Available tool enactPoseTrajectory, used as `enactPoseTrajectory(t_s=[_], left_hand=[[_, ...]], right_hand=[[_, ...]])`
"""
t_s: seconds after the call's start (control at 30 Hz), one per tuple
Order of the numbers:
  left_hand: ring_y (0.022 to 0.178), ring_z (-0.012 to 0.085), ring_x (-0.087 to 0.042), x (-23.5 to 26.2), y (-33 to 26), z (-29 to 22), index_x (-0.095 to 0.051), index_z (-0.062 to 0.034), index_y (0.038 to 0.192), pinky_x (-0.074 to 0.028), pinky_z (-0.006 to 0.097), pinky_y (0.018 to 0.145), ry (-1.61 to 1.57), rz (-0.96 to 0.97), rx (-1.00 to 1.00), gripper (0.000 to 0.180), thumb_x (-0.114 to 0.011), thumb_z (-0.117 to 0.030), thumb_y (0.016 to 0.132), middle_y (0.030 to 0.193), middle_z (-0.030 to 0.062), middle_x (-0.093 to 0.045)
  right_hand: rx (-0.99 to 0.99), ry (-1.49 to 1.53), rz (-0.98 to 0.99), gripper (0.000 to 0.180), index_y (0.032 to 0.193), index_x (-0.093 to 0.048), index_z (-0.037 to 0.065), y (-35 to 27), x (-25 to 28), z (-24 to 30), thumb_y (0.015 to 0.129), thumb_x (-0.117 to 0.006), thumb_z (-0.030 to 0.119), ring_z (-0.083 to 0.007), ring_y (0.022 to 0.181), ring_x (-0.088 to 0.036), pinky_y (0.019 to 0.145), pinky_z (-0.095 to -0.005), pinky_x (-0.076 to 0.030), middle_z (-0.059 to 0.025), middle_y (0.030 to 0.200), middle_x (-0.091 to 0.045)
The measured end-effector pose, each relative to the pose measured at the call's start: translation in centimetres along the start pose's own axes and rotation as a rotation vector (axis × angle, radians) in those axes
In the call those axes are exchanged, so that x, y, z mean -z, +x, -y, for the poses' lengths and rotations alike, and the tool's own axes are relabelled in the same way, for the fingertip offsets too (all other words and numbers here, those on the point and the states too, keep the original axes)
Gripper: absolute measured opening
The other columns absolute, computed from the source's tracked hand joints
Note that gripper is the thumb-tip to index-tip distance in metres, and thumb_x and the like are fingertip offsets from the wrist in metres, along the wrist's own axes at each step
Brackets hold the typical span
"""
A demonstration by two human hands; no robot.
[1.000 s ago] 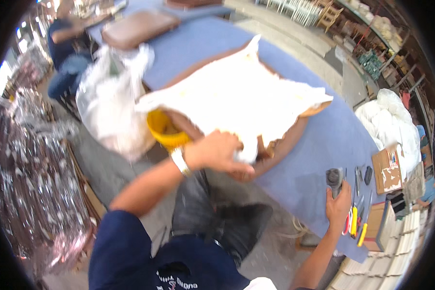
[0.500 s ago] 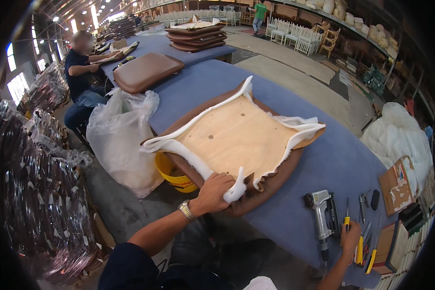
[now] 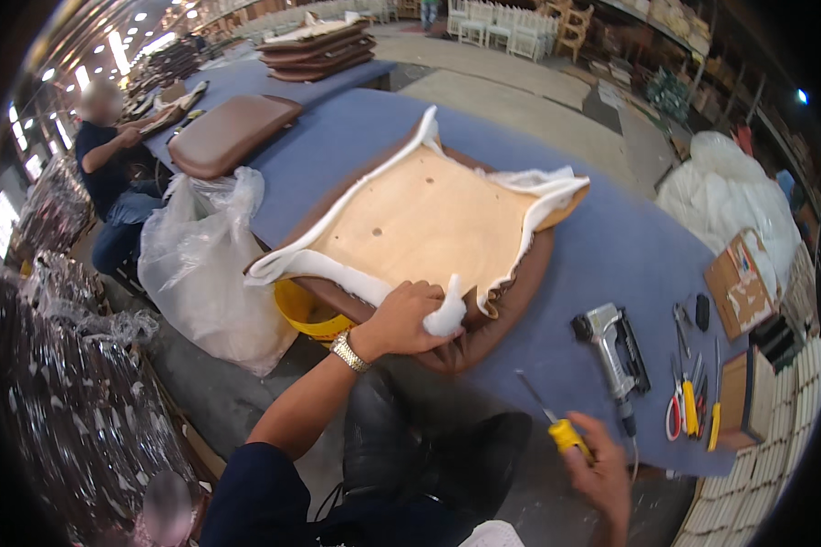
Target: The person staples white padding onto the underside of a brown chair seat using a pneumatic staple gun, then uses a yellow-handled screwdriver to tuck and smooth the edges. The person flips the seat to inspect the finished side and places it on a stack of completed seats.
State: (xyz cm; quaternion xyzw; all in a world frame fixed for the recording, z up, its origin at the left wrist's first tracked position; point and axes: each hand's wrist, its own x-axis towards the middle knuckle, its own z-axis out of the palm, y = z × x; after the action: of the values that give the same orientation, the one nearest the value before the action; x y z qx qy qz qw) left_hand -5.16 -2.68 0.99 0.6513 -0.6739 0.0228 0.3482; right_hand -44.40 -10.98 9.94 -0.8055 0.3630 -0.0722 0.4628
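An upholstered chair seat lies upside down on the blue table, its bare wood panel facing up, with brown cover and white padding folded round the edges. My left hand is closed on its near edge, beside a tuft of white padding that sticks up at the near corner. Low over the table's front edge, my right hand grips a screwdriver by its yellow handle; the thin shaft points up and left toward the seat.
A pneumatic staple gun rests right of the seat. Beyond it lie pliers, red-handled scissors and yellow-handled tools. Left are a plastic bag, yellow bucket and brown seat. Another person sits working far left.
My right hand has lifted the yellow screwdriver from among the tools and brought it left toward me. My left hand keeps its hold on the seat. The whole view has shifted slightly.
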Motion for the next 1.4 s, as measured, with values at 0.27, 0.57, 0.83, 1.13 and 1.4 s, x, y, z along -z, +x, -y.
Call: enactPoseTrajectory(t_s=[0.27,0.57,0.83,1.13,1.4], left_hand=[[0.086,0.0366,-0.063,-0.5,-1.3,0.8,-0.072,-0.0041,0.101,-0.051,0.044,0.077,-0.162,-0.044,-0.016,0.03,-0.081,-0.029,0.086,0.094,0.016,-0.064],[0.096,0.0362,-0.072,0.8,-0.8,0.6,-0.068,0.0012,0.119,-0.055,0.04,0.087,-0.29,0.089,0.217,0.043,-0.081,-0.021,0.085,0.106,0.0215,-0.074],[0.091,0.0352,-0.072,0.7,-0.7,0.8,-0.069,0.0026,0.116,-0.055,0.039,0.085,-0.219,0.084,0.186,0.042,-0.081,-0.021,0.084,0.102,0.0213,-0.074],[0.087,0.0357,-0.07,0.2,-0.9,0.8,-0.068,0.0038,0.11,-0.054,0.04,0.083,-0.182,0.044,0.175,0.04,-0.082,-0.021,0.082,0.097,0.0205,-0.072],[0.107,0.045,-0.067,-0.3,-1.5,1.2,-0.064,0.0059,0.122,-0.055,0.046,0.094,-0.137,0.056,0.102,0.06,-0.085,-0.025,0.075,0.114,0.0285,-0.067]], right_hand=[[0.376,-0.229,-0.162,0.05,0.136,-0.06,0.003,0.5,-6.0,3.1,0.089,-0.075,0.01,-0.0318,0.096,-0.071,0.084,-0.0359,-0.055,-0.0184,0.115,-0.071],[0.376,-0.669,-0.21,0.048,0.137,-0.067,0.018,1.9,-6.5,5.1,0.09,-0.077,0.015,-0.0227,0.069,-0.065,0.058,-0.034,-0.052,-0.0054,0.091,-0.059],[0.443,-0.927,-0.261,0.048,0.134,-0.069,0.017,4.2,-8.2,5.5,0.087,-0.074,0.011,-0.0219,0.072,-0.062,0.058,-0.0343,-0.05,-0.0065,0.093,-0.054],[0.669,-1.161,-0.174,0.041,0.123,-0.073,0.018,5.8,-6.2,7.9,0.083,-0.067,0.019,-0.0145,0.078,-0.055,0.054,-0.0267,-0.045,-0.0033,0.107,-0.062],[0.897,-1.235,-0.048,0.037,0.12,-0.076,0.016,8.3,-3.9,8.5,0.083,-0.068,0.021,-0.0134,0.072,-0.053,0.053,-0.0262,-0.042,-0.0087,0.113,-0.07]])
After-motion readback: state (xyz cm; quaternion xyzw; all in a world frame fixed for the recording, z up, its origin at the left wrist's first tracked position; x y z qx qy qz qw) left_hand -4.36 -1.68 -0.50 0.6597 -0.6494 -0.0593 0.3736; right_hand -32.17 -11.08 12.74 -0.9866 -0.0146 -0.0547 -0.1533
